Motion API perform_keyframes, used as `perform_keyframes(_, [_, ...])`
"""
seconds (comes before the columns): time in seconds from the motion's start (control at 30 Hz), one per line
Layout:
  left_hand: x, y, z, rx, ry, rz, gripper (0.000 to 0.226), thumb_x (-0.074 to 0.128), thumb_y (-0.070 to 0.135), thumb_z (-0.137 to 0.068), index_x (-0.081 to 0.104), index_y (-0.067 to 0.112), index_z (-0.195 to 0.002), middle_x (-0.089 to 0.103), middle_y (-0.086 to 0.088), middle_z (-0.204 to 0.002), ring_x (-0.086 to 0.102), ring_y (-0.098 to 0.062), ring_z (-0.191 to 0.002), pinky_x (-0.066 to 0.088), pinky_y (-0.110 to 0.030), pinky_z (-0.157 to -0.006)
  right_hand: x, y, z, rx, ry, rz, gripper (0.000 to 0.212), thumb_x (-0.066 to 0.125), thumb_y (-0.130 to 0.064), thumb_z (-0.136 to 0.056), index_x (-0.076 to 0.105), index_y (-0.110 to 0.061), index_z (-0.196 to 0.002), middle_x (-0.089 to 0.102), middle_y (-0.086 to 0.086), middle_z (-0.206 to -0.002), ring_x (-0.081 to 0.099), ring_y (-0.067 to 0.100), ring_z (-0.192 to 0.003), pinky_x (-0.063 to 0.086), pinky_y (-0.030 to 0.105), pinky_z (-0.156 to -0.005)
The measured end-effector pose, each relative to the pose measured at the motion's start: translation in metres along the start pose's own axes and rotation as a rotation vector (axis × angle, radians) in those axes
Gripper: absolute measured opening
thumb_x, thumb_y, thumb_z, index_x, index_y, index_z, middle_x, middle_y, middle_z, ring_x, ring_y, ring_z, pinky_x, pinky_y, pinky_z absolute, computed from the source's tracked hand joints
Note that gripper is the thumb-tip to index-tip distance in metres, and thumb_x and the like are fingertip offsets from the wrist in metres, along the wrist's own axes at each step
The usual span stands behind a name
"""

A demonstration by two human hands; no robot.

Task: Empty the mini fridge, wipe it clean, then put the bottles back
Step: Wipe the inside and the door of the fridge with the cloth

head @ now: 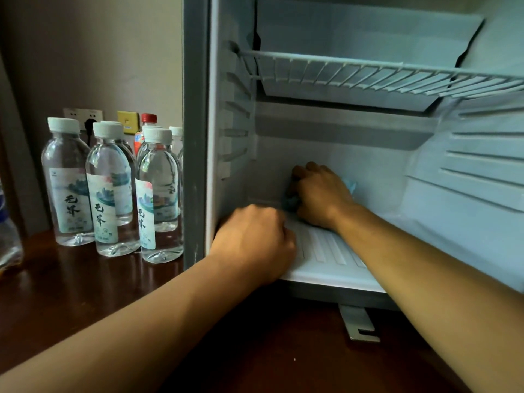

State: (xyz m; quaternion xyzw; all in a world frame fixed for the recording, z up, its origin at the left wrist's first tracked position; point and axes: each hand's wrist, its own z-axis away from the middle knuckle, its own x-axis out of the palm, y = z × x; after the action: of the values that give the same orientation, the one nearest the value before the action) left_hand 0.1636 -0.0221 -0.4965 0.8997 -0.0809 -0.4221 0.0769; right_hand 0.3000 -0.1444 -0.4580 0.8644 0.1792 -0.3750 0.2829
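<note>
The mini fridge (425, 211) stands open with no bottles inside, its white ribbed floor bare. My right hand (317, 194) reaches deep to the back left of the floor and grips a blue cloth (290, 202), which shows at both sides of the hand. My left hand (255, 239) rests at the front left corner of the floor with its fingers curled, holding nothing that I can see. Several clear water bottles (110, 188) with white caps stand on the dark wooden table left of the fridge. A red-capped bottle (144, 129) stands behind them.
A white wire shelf (368, 75) spans the upper fridge. Its grey left frame (195, 137) separates the inside from the bottles. Wall sockets (82, 114) sit behind the bottles. A metal hinge bracket (358, 324) juts out below the fridge. Another bottle (8, 234) shows at the far left edge.
</note>
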Motion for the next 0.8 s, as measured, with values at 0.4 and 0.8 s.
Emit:
perform_keyframes(0.4, [0.0,-0.002,0.001,0.028,-0.029,0.013,0.029,0.047,0.039,-0.089,0.052,0.017,-0.07,0.042,0.004,-0.063,0.032,-0.007,-0.048,0.023,-0.024,-0.044,-0.004,0.02,0.006,0.309,0.546,-0.016,0.041,0.06,-0.006,-0.07,0.075,-0.015,-0.107,0.072,0.008,-0.103,0.06,0.038,-0.087,0.05,0.041,-0.076])
perform_keyframes(0.8, [0.0,-0.001,0.0,0.046,-0.022,-0.01,0.029,0.047,0.039,-0.089,0.06,0.015,-0.08,0.068,-0.008,-0.09,0.045,-0.022,-0.058,0.032,-0.028,-0.06,-0.001,0.016,0.009,0.355,0.206,-0.215,0.02,0.066,-0.026,-0.076,0.056,-0.02,-0.092,0.062,0.009,-0.108,0.06,0.038,-0.093,0.043,0.034,-0.068])
